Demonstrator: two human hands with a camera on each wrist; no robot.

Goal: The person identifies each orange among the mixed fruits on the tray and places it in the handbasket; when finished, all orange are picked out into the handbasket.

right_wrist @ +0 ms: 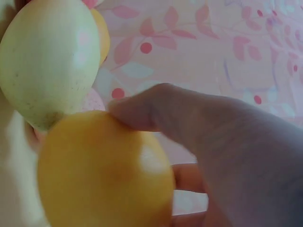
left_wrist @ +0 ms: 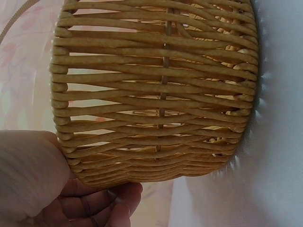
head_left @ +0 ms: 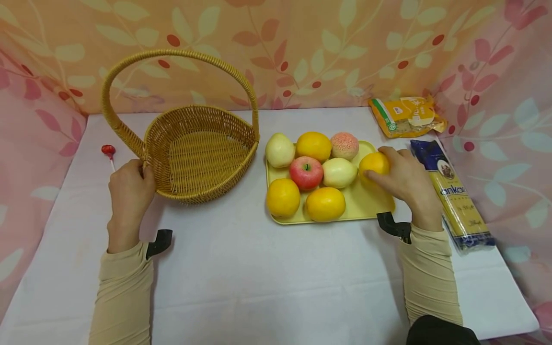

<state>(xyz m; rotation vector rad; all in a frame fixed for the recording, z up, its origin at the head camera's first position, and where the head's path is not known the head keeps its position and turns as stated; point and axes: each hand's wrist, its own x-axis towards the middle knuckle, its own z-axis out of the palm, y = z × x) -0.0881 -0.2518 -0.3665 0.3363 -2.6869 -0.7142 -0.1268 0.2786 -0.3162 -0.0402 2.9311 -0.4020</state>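
Note:
My left hand (head_left: 131, 189) grips the near left rim of a wicker basket (head_left: 202, 196) with a tall arched handle; in the left wrist view the fingers (left_wrist: 125, 194) curl under the woven rim (left_wrist: 59, 80). My right hand (head_left: 403, 179) holds an orange (head_left: 374, 164) at the right end of a yellow tray (head_left: 371, 203), with the thumb (right_wrist: 156, 104) and fingers on either side of the orange (right_wrist: 106, 175). Beside it on the tray lie a red apple (head_left: 306, 172), a peach (head_left: 345, 145), pale green fruits (head_left: 339, 173) and several other yellow-orange fruits (head_left: 282, 198).
A red lollipop (head_left: 109, 151) lies left of the basket. At the back right is an orange food bag (head_left: 407, 116), and a long blue and yellow pasta pack (head_left: 457, 196) lies along the right edge. Patterned curtains (head_left: 302, 48) stand close around the white table (head_left: 258, 278).

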